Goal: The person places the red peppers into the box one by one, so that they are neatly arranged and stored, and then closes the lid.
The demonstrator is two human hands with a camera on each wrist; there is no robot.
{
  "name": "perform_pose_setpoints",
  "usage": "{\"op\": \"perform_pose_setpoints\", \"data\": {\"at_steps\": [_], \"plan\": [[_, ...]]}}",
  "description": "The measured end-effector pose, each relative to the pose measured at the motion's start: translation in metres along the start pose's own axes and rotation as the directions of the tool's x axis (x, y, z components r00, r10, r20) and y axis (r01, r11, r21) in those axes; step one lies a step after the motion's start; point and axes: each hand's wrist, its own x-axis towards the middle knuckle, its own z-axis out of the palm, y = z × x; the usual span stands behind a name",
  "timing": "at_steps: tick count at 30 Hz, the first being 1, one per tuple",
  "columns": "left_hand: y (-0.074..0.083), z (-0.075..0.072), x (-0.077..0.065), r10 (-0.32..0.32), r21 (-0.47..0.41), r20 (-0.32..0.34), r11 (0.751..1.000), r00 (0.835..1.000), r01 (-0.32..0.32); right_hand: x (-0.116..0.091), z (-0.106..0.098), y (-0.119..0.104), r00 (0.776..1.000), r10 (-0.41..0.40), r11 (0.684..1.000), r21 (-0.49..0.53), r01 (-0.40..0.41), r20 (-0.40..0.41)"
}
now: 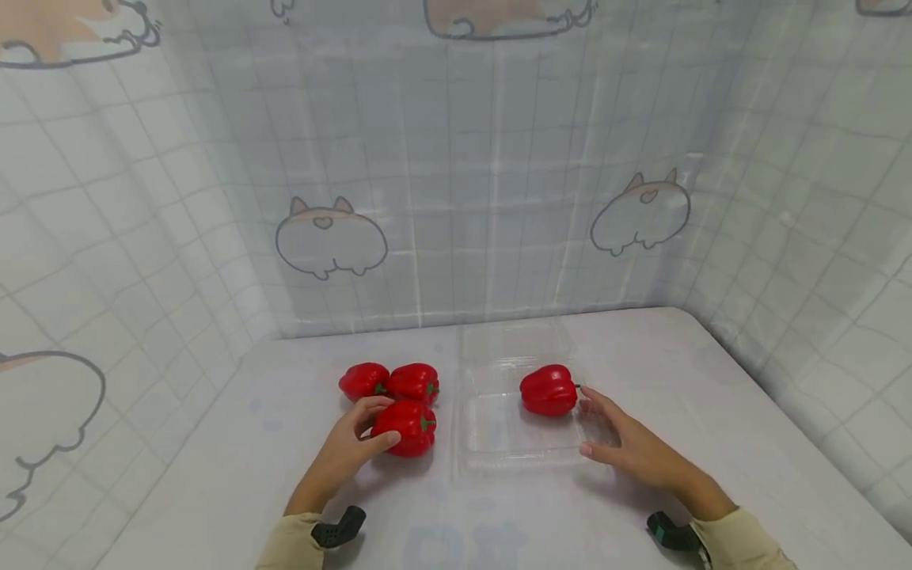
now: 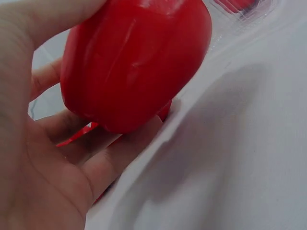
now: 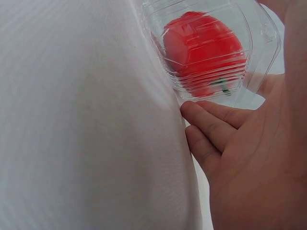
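A red bell pepper [image 1: 402,431] with a green stem is gripped by my left hand [image 1: 343,453], thumb on the near side and fingers around the far side. In the left wrist view the pepper [image 2: 139,62] casts a shadow on the table beside it. Close behind it lie two more red bell peppers, one on the left [image 1: 362,381] and one on the right [image 1: 415,383]. A clear plastic container [image 1: 488,431] holds another red pepper [image 1: 549,390], its stem pointing right. My right hand [image 1: 637,451] is at the container's right side, fingers extended and thumb spread apart, close against the wall.
The white table [image 1: 235,475] runs back to a grid-patterned curtain [image 1: 456,261] with cartoon animals, which also closes off both sides. Black devices [image 1: 339,529] are strapped at both wrists, below light sleeves [image 1: 292,546].
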Motion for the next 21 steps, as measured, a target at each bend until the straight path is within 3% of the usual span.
{"op": "perform_pose_setpoints", "data": {"at_steps": [6, 21], "plan": [[0.008, 0.0034, 0.0006, 0.022, 0.02, -0.01, 1.0, 1.0, -0.022, 0.0007, -0.0013, -0.0014, 1.0, 0.028, 1.0, 0.009, -0.028, -0.002], [0.0094, 0.0055, -0.0018, 0.058, 0.015, -0.02, 0.998, 0.998, -0.058, 0.0, 0.0001, -0.0022, 1.0, 0.011, 1.0, -0.012, -0.011, -0.007]]}}
